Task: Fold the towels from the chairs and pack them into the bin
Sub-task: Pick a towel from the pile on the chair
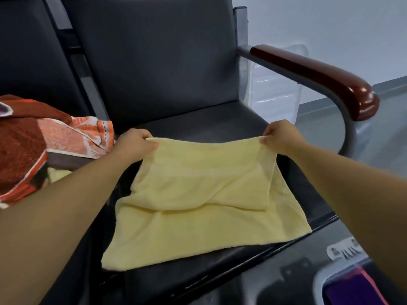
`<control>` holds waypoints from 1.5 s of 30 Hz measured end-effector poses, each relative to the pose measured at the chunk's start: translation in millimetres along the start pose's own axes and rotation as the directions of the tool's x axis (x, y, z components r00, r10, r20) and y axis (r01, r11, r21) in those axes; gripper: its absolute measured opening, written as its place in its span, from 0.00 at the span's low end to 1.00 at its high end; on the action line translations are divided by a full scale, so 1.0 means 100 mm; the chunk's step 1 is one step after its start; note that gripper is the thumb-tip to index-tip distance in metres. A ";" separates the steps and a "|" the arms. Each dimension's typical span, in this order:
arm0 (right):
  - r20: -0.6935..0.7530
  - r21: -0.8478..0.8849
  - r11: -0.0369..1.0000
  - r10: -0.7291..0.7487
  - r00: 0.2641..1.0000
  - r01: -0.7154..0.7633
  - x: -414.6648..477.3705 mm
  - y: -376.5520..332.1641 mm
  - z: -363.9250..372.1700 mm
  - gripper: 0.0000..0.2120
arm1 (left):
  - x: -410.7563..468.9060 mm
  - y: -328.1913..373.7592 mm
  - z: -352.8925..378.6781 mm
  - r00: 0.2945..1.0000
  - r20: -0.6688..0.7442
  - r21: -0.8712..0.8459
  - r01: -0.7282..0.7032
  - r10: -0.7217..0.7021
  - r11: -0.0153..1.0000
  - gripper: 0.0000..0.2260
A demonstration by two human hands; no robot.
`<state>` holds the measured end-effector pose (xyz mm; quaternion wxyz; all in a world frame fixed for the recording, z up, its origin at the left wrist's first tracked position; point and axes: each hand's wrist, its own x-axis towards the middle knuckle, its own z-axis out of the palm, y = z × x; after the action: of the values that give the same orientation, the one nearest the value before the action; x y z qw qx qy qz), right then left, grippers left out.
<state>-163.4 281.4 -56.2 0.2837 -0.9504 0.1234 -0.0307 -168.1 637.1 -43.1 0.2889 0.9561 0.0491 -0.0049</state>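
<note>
1. The yellow towel (204,203) lies on the chair seat (198,119), its long axis running left to right.
2. The left hand (134,144) and right hand (280,137) each pinch a far corner.
3. The bin (352,285) sits low on the right, nearer the right hand.

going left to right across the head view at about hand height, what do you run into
orange patterned towels → left hand pinching a corner → yellow towel → right hand pinching the other corner → wooden armrest
</note>
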 end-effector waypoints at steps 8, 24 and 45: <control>0.031 -0.222 0.969 -0.104 0.994 0.109 0.21 0.16 0.24 0.02 | 0.22 -0.13 0.24 0.989 0.096 0.248 -0.130 0.109 0.960 0.06; 0.441 -0.350 0.872 -0.170 0.881 0.344 -0.25 -0.11 -0.15 0.03 | -0.09 -0.33 -0.37 0.997 0.066 -0.126 -0.035 0.043 0.991 0.08; -0.338 0.204 0.939 -0.196 0.920 0.275 -0.36 -1.58 -1.49 0.06 | -0.35 0.34 -1.84 0.924 -0.383 -0.573 -0.227 -0.013 0.787 0.02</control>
<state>-182.8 338.6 155.0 0.3710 -0.8985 0.0456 -0.2302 -203.0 707.7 130.0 0.5657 0.7971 0.0457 0.2064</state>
